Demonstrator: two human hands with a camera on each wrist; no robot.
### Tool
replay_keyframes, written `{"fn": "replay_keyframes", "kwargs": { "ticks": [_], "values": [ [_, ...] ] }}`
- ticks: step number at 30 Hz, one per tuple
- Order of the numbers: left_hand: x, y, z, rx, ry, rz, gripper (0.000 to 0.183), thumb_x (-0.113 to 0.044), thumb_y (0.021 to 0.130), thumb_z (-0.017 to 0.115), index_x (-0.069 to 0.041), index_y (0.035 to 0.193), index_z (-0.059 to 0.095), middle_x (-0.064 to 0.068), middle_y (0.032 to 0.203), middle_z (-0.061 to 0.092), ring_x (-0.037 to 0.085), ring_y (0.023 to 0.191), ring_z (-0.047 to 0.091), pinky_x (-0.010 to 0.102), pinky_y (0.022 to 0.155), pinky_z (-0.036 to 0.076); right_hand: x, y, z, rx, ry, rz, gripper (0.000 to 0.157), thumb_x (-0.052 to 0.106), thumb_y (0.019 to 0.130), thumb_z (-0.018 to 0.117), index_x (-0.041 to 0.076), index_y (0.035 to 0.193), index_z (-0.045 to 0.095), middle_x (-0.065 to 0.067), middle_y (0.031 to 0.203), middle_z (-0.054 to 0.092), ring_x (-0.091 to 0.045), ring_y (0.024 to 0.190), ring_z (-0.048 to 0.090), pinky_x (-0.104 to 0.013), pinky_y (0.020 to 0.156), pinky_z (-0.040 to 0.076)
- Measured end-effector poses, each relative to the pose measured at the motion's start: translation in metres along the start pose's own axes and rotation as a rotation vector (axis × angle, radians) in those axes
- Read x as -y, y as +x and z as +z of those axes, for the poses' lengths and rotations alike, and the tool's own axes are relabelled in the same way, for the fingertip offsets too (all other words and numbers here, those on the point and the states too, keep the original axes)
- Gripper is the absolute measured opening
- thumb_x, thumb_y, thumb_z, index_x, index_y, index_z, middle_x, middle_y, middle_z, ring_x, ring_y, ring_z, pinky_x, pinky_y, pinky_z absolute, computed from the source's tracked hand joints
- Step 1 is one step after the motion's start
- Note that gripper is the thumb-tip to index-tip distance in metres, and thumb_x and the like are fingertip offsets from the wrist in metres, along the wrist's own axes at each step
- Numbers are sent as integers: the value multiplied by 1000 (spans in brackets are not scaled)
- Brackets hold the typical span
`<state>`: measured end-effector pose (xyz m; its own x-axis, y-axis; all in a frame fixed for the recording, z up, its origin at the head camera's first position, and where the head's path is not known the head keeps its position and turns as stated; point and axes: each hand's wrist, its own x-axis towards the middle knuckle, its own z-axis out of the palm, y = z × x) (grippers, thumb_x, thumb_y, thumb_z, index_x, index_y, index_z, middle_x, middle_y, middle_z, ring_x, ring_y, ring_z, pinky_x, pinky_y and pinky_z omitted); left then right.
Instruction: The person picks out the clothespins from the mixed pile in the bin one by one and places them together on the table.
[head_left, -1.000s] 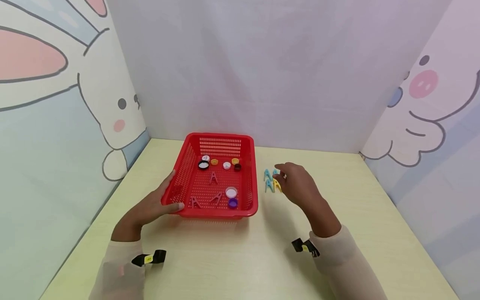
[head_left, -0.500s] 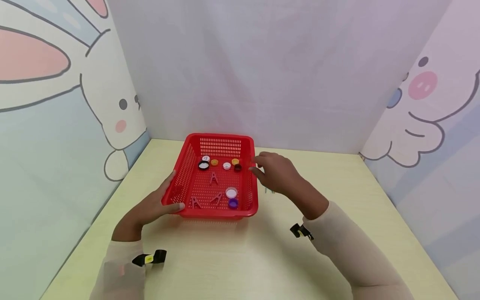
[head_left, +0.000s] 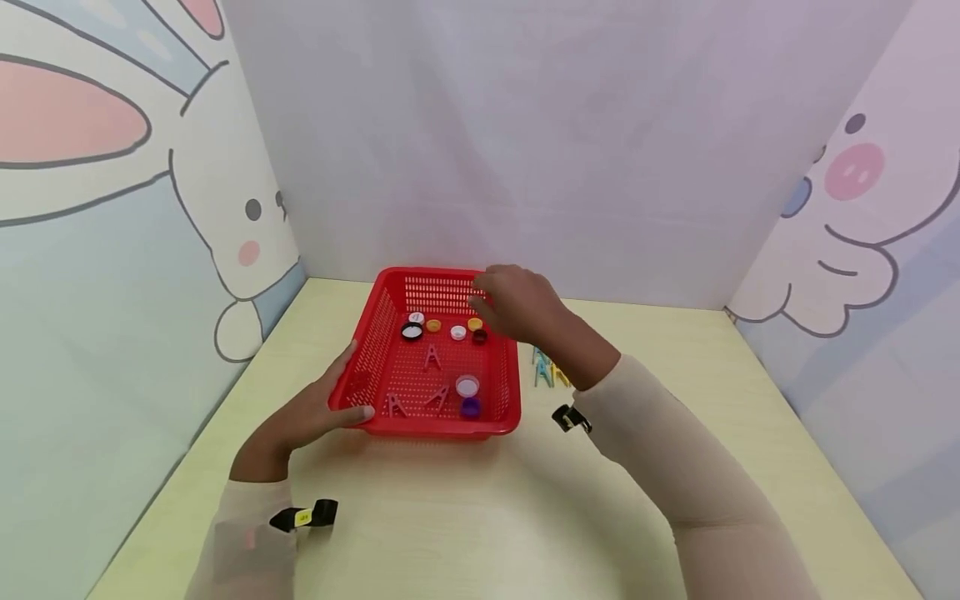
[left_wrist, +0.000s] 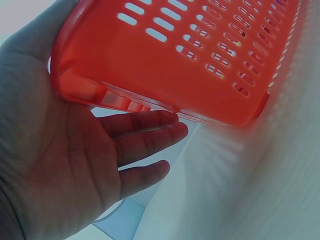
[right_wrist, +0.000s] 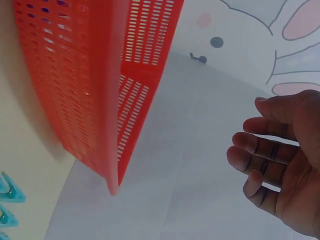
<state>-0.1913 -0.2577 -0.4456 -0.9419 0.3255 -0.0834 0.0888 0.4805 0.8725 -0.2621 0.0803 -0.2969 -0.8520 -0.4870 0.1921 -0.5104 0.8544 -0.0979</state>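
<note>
A red plastic basket (head_left: pixel 390 427) stands on the table, and my left hand (head_left: pixel 306 410) holds its near left corner, thumb over the rim and fingers along the outer wall. Pink clothespins (head_left: pixel 432 358) lie inside with several bottle caps, among them a purple cap (head_left: pixel 470 407), a black-rimmed cap (head_left: pixel 412 332) and a dark brown cap (head_left: pixel 479 337). My right hand (head_left: pixel 517 302) hovers over the basket's far right corner; in the right wrist view its fingers are loosely bent, holding nothing. Blue clothespins (head_left: pixel 543 372) and a yellow clothespin (head_left: pixel 560 375) lie right of the basket, partly hidden by my right forearm.
The pale wooden table (head_left: pixel 465 517) extends around the basket. A grey-white curtain (head_left: pixel 600 167) hangs behind it. Side walls with a rabbit drawing (head_left: pixel 247 250) and a pig-nosed drawing (head_left: pixel 855 242) border the table left and right.
My right hand has moved from the blue and yellow clothespins leftward and away from me to above the basket's far right corner. My left hand stays on the basket.
</note>
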Motion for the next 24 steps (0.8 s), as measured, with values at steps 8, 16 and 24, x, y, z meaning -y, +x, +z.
{"fn": "replay_keyframes", "kwargs": {
  "ticks": [8,16,24],
  "values": [
    [-1,0,-2,12,-8,9,131,-41,86,89,-31,177,-5,23,162,42,46,144,46,45,90,68,11,28,-10,-75,5,-52,26,31,107,70,12,124,79,-7,116,77,-22,104,73,-40,88,66],
    [1,1,-4,2,14,-7,129,-40,87,88,-32,177,-5,23,161,42,45,143,47,46,91,68,13,63,-9,-117,173,64,28,31,110,67,13,126,81,-5,118,78,-20,99,68,-39,88,64],
    [4,3,-4,5,10,-12,129,-41,87,87,-32,177,-4,22,161,44,44,143,48,45,92,68,18,83,17,-72,236,133,28,32,109,67,14,125,81,-4,116,78,-18,98,67,-37,91,63]
  ]
}}
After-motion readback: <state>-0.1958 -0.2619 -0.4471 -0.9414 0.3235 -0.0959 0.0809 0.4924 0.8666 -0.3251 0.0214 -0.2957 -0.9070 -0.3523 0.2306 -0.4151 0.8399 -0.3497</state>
